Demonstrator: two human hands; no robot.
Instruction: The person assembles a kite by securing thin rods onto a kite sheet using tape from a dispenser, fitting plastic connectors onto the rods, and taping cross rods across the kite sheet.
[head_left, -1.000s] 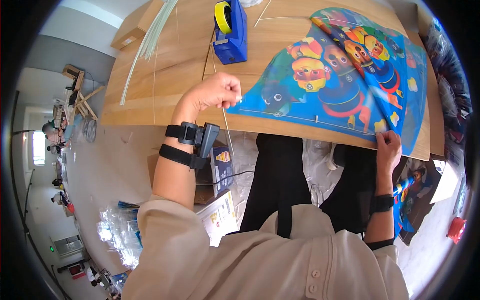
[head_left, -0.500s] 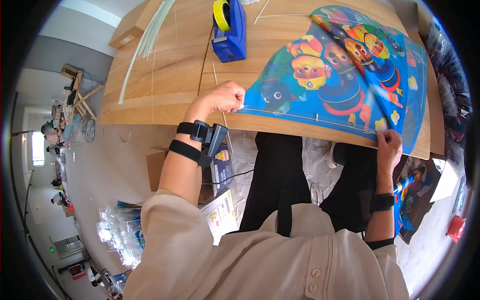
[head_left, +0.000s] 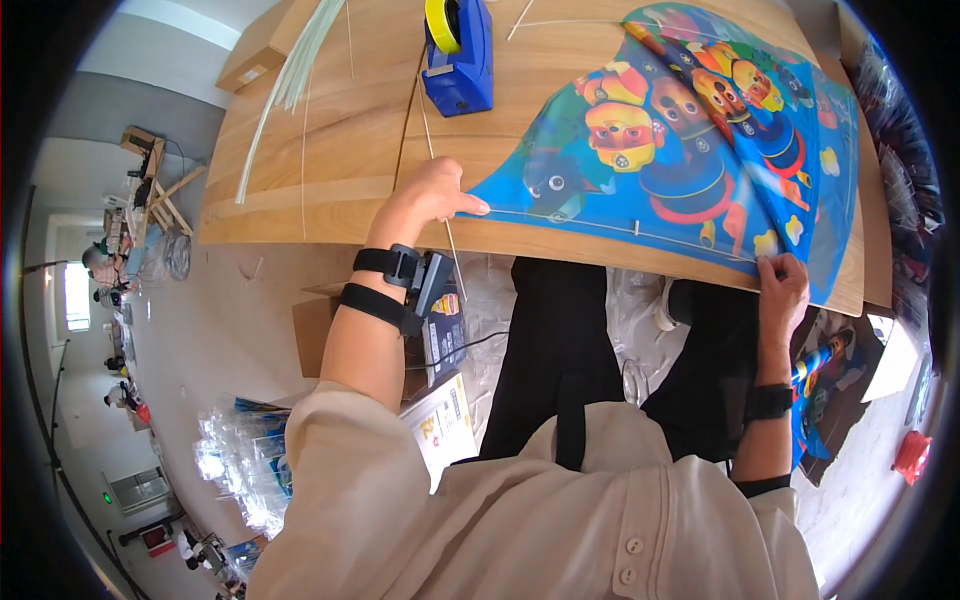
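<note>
A thin blue kite (head_left: 600,190) printed with cartoon dogs lies across the right half of the table, its right part folded over in a diagonal crease. A slim white rod (head_left: 570,220) runs along its near edge. At the kite's left corner is my left hand (head_left: 430,195), the thumb stretched out over the tip and the other fingers curled, partly hidden. My right hand (head_left: 783,295) pinches the near edge by the rod's right end, over the table's front edge.
A blue tape dispenser (head_left: 460,70) with yellow tape stands behind the kite's left corner. A bundle of pale thin rods (head_left: 290,85) lies at the table's (head_left: 350,200) back left, near a cardboard box (head_left: 262,48). An open carton (head_left: 850,400) stands at lower right.
My left thumb has straightened over the kite's corner, where the fingers were bunched before. The kite's left tip has shifted slightly left. My right hand keeps its pinch.
</note>
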